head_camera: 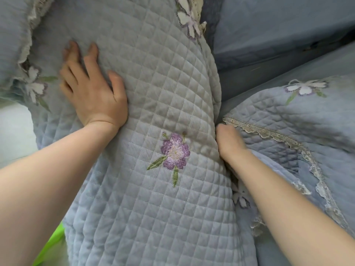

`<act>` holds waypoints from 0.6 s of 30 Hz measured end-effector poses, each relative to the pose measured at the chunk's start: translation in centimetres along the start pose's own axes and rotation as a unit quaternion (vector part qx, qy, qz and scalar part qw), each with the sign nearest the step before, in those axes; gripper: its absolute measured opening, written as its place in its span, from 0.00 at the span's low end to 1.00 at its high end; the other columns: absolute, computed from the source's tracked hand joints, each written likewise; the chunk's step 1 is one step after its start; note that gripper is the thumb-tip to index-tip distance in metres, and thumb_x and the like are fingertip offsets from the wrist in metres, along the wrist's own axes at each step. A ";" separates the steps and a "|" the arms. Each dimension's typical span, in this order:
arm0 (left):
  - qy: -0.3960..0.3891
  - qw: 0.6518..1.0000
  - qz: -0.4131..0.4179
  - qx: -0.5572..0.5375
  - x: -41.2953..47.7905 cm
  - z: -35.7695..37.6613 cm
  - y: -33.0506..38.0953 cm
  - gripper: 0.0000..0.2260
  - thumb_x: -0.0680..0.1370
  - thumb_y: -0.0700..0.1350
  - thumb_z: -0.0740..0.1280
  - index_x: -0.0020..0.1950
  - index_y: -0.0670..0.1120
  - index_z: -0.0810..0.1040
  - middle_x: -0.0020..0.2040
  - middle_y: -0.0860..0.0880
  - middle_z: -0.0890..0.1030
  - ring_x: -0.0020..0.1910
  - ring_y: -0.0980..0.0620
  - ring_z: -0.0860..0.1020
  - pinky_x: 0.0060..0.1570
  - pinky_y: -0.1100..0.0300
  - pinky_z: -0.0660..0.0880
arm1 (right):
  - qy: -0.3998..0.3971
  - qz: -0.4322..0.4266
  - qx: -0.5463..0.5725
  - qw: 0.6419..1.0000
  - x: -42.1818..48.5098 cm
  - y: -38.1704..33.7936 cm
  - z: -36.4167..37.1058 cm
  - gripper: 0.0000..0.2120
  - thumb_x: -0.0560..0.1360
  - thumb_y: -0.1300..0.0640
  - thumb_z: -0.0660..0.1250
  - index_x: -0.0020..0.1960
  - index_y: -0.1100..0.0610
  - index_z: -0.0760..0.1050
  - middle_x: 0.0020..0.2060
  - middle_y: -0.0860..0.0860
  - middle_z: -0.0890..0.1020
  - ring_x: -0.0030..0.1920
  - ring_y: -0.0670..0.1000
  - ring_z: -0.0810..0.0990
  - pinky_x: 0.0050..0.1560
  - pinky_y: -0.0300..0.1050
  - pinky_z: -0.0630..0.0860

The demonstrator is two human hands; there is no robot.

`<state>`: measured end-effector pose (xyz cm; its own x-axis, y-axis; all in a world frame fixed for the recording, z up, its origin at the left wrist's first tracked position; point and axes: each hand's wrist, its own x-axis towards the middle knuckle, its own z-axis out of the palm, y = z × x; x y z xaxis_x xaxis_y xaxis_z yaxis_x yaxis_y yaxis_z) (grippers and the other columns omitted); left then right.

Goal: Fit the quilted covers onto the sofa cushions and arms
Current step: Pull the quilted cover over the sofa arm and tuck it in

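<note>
The left forearm (48, 169) and right forearm (288, 198) are bare from wrist to the frame's edges. The left grip (92, 91), upper left, is a bare hand; the right grip (230, 143), right of centre, is bare and blurred.

A: Quilted cover (153, 83), colour?
B: Pale blue-grey, square grid stitching. The embroidered flower (175, 152) on it is purple with a pinkish centre and green leaves.
A: Second cover (288, 121), on the right?
B: Same pale blue, diamond quilting. White flower (305, 88) with lilac edging and green stems. Lace trim (269, 132) is beige-grey, scalloped.
A: Sofa cushion (278, 25) behind?
B: Plain blue, a shade darker.
A: Bottom-left corner?
B: Lime-green patch (51, 244), can't tell what.
</note>
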<state>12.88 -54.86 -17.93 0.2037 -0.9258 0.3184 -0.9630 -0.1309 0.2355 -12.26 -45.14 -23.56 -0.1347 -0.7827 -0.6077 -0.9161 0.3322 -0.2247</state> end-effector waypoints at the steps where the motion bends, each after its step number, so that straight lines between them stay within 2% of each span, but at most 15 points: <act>1: -0.005 1.000 -0.001 -0.003 -0.1 0.0 0.1 0.24 0.76 0.53 0.56 0.72 0.48 0.66 0.75 0.44 0.63 0.73 0.43 0.62 0.68 0.48 0.58 | -0.003 0.019 0.007 1.000 1.2 -0.5 -0.6 0.10 0.77 0.63 0.55 0.55 0.62 0.73 0.55 0.63 0.77 0.56 0.64 0.76 0.48 0.49 0.70; 3: -0.012 1.000 -0.007 -0.008 -0.2 -0.1 0.1 0.24 0.76 0.53 0.56 0.72 0.48 0.66 0.75 0.44 0.62 0.73 0.44 0.61 0.68 0.48 0.57 | -0.017 0.037 0.033 0.999 2.8 -1.3 -1.4 0.13 0.79 0.60 0.54 0.58 0.62 0.73 0.57 0.63 0.77 0.57 0.63 0.76 0.49 0.49 0.70; 5: -0.014 1.000 -0.011 -0.015 0.0 -0.3 0.2 0.24 0.76 0.52 0.56 0.72 0.48 0.67 0.75 0.44 0.62 0.74 0.44 0.60 0.68 0.49 0.57 | -0.028 0.036 0.028 0.999 2.2 -1.2 -1.9 0.11 0.78 0.63 0.55 0.53 0.63 0.74 0.54 0.64 0.78 0.54 0.63 0.77 0.47 0.50 0.71; 7: -0.018 1.000 -0.009 -0.021 0.0 -0.4 0.2 0.24 0.76 0.52 0.56 0.71 0.48 0.68 0.75 0.44 0.63 0.73 0.44 0.61 0.68 0.49 0.58 | 0.027 0.021 0.056 0.998 0.4 -0.2 -2.5 0.09 0.76 0.63 0.58 0.42 0.60 0.76 0.47 0.63 0.80 0.50 0.63 0.78 0.43 0.48 0.72; 8: -0.021 0.999 -0.010 -0.023 0.0 -0.5 0.3 0.24 0.76 0.52 0.56 0.71 0.48 0.68 0.75 0.44 0.63 0.73 0.44 0.61 0.68 0.49 0.58 | 0.086 0.013 0.112 0.990 -0.9 0.1 -2.8 0.10 0.76 0.60 0.60 0.42 0.57 0.78 0.47 0.60 0.82 0.51 0.62 0.79 0.43 0.46 0.72; 9: -0.022 0.999 -0.012 -0.026 0.1 -0.5 0.1 0.24 0.76 0.51 0.57 0.71 0.48 0.68 0.75 0.44 0.63 0.73 0.44 0.62 0.69 0.48 0.59 | 0.160 -0.001 0.182 0.970 -1.8 -0.5 -3.2 0.10 0.77 0.55 0.60 0.48 0.54 0.80 0.51 0.55 0.83 0.54 0.56 0.79 0.48 0.43 0.73; 10: -0.025 0.999 -0.010 -0.030 0.0 -0.4 0.2 0.24 0.76 0.51 0.57 0.71 0.48 0.68 0.75 0.44 0.63 0.73 0.43 0.61 0.69 0.47 0.58 | 0.211 -0.023 0.255 0.943 -2.6 -1.5 -3.6 0.15 0.78 0.48 0.58 0.59 0.51 0.78 0.59 0.49 0.80 0.60 0.47 0.76 0.55 0.37 0.71; 11: -0.027 0.999 -0.007 -0.032 -0.1 -0.4 0.2 0.23 0.76 0.51 0.57 0.71 0.48 0.68 0.75 0.44 0.63 0.73 0.43 0.61 0.69 0.46 0.58 | 0.208 -0.051 0.319 0.923 -2.9 -3.2 -3.8 0.21 0.78 0.42 0.55 0.68 0.48 0.71 0.67 0.44 0.74 0.66 0.40 0.69 0.63 0.32 0.64; 12: -0.027 0.999 -0.004 -0.032 0.0 -0.3 0.1 0.23 0.76 0.51 0.56 0.71 0.47 0.67 0.75 0.44 0.63 0.73 0.43 0.61 0.70 0.45 0.58 | 0.172 -0.072 0.342 0.921 -2.7 -5.3 -3.5 0.26 0.78 0.38 0.51 0.74 0.45 0.61 0.73 0.43 0.64 0.72 0.39 0.59 0.70 0.33 0.55; 13: -0.030 0.999 -0.002 -0.034 0.0 -0.3 0.1 0.23 0.77 0.51 0.56 0.72 0.47 0.67 0.76 0.44 0.63 0.74 0.43 0.61 0.70 0.44 0.58 | 0.147 -0.074 0.305 0.938 -2.5 -7.3 -2.8 0.30 0.78 0.36 0.48 0.77 0.46 0.51 0.77 0.47 0.54 0.76 0.43 0.51 0.74 0.40 0.48; 14: -0.034 0.999 -0.001 -0.035 -0.1 -0.3 0.1 0.24 0.77 0.51 0.56 0.72 0.47 0.67 0.76 0.44 0.62 0.74 0.43 0.60 0.70 0.44 0.57 | 0.152 -0.058 0.238 0.958 -2.2 -9.1 -2.0 0.32 0.78 0.36 0.46 0.78 0.48 0.44 0.78 0.51 0.48 0.77 0.49 0.46 0.75 0.46 0.44; 16: -0.042 0.998 0.005 -0.037 0.0 -0.2 0.0 0.24 0.77 0.51 0.56 0.72 0.47 0.66 0.76 0.45 0.61 0.74 0.43 0.59 0.71 0.44 0.57 | 0.212 -0.024 0.180 0.960 -1.6 -11.0 -1.5 0.34 0.78 0.37 0.45 0.78 0.50 0.41 0.77 0.57 0.47 0.77 0.55 0.47 0.75 0.53 0.47; 18: -0.050 0.998 0.003 -0.033 0.1 -0.1 -0.1 0.24 0.77 0.51 0.55 0.73 0.48 0.66 0.77 0.45 0.60 0.75 0.43 0.58 0.71 0.44 0.56 | 0.215 -0.013 0.213 0.953 -0.5 -10.4 -1.8 0.33 0.77 0.35 0.44 0.78 0.46 0.42 0.78 0.54 0.48 0.77 0.53 0.49 0.74 0.53 0.49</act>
<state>13.00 -54.86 -17.80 0.1763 -0.9577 0.2274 -0.9496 -0.1047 0.2955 -3.30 -49.16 -19.58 -0.3409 -0.9062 -0.2504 -0.6970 0.4223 -0.5795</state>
